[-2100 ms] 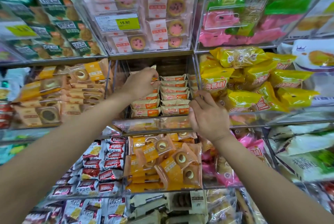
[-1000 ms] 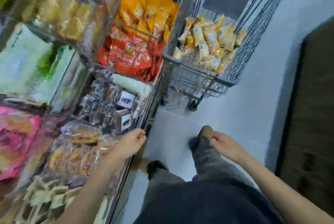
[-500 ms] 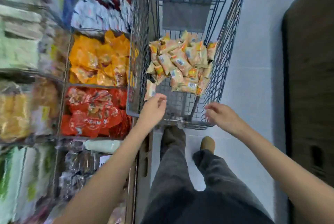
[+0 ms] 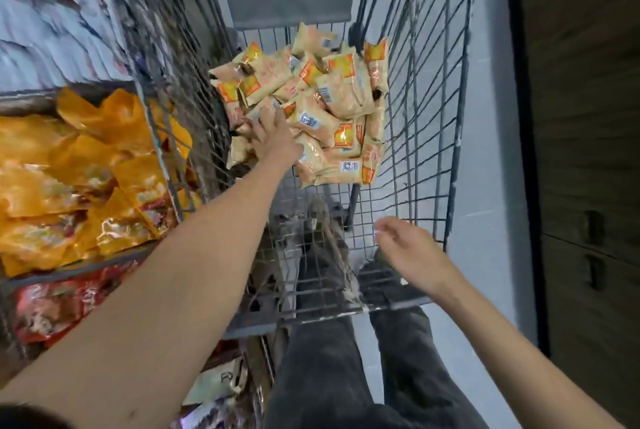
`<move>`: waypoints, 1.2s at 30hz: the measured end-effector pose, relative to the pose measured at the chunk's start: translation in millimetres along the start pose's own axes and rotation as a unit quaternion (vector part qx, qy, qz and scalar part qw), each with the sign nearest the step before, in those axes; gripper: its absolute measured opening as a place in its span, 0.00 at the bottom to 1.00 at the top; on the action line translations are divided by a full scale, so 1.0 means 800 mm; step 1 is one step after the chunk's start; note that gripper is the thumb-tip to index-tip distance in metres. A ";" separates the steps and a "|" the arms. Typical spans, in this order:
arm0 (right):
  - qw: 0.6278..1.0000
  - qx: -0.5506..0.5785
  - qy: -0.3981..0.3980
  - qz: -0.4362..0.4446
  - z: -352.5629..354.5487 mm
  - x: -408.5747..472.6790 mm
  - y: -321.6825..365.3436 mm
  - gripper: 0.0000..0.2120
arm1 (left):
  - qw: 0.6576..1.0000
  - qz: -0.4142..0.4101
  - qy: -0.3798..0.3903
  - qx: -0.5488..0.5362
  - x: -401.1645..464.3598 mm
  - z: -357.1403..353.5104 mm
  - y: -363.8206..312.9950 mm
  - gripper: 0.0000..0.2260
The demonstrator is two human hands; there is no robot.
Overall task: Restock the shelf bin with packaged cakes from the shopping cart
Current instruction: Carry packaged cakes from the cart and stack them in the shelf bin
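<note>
1. Two bare hands in view, both over the wire shopping cart (image 4: 429,89).
2. L hand (image 4: 273,138) reaches deep into cart, fingers spread & laid on the near-left edge of the packaged cakes (image 4: 332,99); blurred, can't tell if it has closed on a pack.
3. Cakes: loose heap of cream/orange packs w/ barcodes, piled in cart's far half, on the wire floor.
4. R hand (image 4: 405,248) hovers over cart's near end, fingers loosely extended, holding nothing, well apart from the heap.
5. Shelf bins to cart's left: yellow-orange bags (image 4: 79,169) in one, red bags (image 4: 59,307) in the one nearer the person.
6. Grey trousers (image 4: 339,369) below cart's near rim.
7. Dark wood-look panel (image 4: 585,151) at right.
</note>
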State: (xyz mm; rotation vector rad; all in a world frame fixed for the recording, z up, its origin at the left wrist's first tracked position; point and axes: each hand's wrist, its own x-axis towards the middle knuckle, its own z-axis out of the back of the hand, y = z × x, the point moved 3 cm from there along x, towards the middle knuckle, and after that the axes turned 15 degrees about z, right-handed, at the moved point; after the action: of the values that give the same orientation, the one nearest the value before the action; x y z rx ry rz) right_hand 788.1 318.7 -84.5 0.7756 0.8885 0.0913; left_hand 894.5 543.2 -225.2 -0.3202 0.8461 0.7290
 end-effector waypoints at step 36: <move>0.958 0.233 -0.165 0.001 0.064 -0.041 0.005 0.17 | 0.836 -0.121 0.368 -0.388 -0.247 0.005 0.011 0.11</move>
State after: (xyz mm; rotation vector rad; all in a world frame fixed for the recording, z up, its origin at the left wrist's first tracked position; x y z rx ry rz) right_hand 805.3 280.0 -40.1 1.1923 0.5924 -0.2506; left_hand 802.8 461.9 -70.3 -1.4914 1.1683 0.6827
